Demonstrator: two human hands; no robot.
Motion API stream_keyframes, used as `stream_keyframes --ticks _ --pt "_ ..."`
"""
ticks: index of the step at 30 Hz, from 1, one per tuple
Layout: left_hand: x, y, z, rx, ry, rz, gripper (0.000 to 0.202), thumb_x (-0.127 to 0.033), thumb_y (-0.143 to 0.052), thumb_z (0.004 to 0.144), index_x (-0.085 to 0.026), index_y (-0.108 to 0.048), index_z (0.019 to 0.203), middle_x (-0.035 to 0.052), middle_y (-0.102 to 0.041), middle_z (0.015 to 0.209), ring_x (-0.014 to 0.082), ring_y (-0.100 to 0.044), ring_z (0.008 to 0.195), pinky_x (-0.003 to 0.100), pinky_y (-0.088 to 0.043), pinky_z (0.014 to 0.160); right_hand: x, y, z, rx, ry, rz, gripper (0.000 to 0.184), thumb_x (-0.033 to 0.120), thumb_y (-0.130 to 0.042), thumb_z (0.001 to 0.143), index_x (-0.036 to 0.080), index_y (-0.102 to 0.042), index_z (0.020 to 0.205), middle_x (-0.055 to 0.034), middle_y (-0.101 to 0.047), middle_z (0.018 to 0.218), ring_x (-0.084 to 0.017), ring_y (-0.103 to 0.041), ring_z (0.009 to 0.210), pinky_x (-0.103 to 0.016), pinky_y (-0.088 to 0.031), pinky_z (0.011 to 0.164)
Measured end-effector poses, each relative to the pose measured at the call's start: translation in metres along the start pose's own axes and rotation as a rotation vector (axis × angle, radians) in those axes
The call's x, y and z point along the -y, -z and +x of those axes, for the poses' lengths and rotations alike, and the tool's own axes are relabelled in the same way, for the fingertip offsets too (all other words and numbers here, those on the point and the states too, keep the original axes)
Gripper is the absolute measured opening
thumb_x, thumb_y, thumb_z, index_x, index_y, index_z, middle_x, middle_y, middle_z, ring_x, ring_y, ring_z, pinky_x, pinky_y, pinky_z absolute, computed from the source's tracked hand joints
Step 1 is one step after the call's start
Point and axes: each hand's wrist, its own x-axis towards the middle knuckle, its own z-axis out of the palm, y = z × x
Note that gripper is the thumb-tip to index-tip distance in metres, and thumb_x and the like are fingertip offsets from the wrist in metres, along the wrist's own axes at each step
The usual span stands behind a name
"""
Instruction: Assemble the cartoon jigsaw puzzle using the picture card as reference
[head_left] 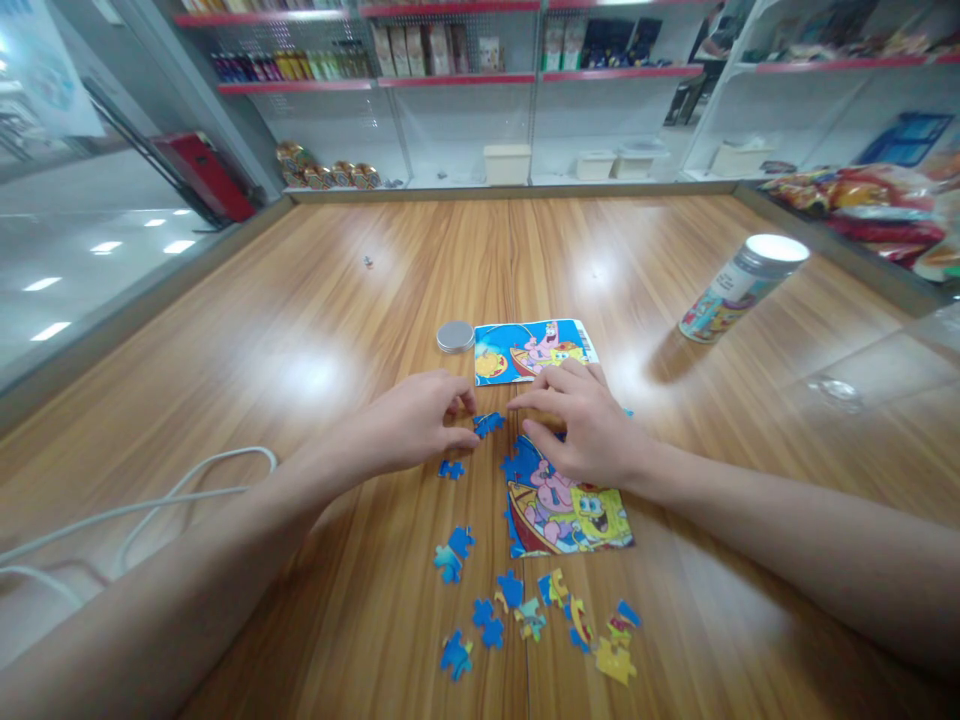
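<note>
Between my two hands lies a small cluster of blue puzzle pieces (pixel 490 424). My left hand (pixel 420 415) has thumb and forefinger at the cluster's left edge, closed about it. My right hand (pixel 577 420) hovers over the top of a partly joined cartoon puzzle (pixel 570 505), fingers apart and holding nothing visible; it covers part of the puzzle. Behind it is a printed picture card (pixel 517 350) with a similar boat scene, its lower right corner hidden by my right fingers. A single blue piece (pixel 451 469) rests below my left hand.
Several loose pieces (pixel 491 625) are scattered near the front. A round metal lid (pixel 455 336) sits left of the card. To the right stands a printed cylindrical can (pixel 739 290). A white cable (pixel 202 480) loops at left. Shelves (pixel 450 80) line the back beyond the wooden table (pixel 360 320).
</note>
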Motion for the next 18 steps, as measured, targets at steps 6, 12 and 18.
stream_keyframes --ticks 6,12,18 --pt "0.005 0.003 -0.003 -0.003 -0.023 0.090 0.025 -0.029 -0.078 0.077 -0.018 -0.068 0.097 0.0024 -0.068 0.087 0.0187 -0.062 0.078 0.029 -0.044 0.067 -0.003 -0.003 0.000 -0.025 0.017 -0.025 0.035 0.005 -0.056 0.083 0.023 -0.075 0.107 -0.0058 -0.064 0.094 -0.025 -0.054 0.096 -0.041 -0.034 0.085" --pt "0.013 -0.013 0.002 -0.244 -0.391 -0.058 0.014 -0.022 -0.062 0.094 -0.020 -0.075 0.097 0.0051 -0.064 0.096 0.0156 -0.062 0.086 0.030 -0.051 0.078 -0.006 -0.003 -0.003 -0.120 -0.035 -0.046 0.039 -0.002 -0.053 0.078 0.023 -0.074 0.099 -0.0039 -0.064 0.092 -0.023 -0.054 0.093 -0.040 -0.032 0.083" --pt "0.029 -0.026 0.005 -0.234 -0.515 -0.120 0.020 -0.025 -0.057 0.098 -0.021 -0.076 0.103 0.0064 -0.063 0.099 0.0155 -0.062 0.089 0.031 -0.054 0.080 -0.008 0.002 -0.007 -0.136 -0.072 -0.041 0.035 0.000 -0.052 0.080 0.024 -0.073 0.095 -0.0031 -0.064 0.088 -0.023 -0.054 0.092 -0.039 -0.030 0.082"
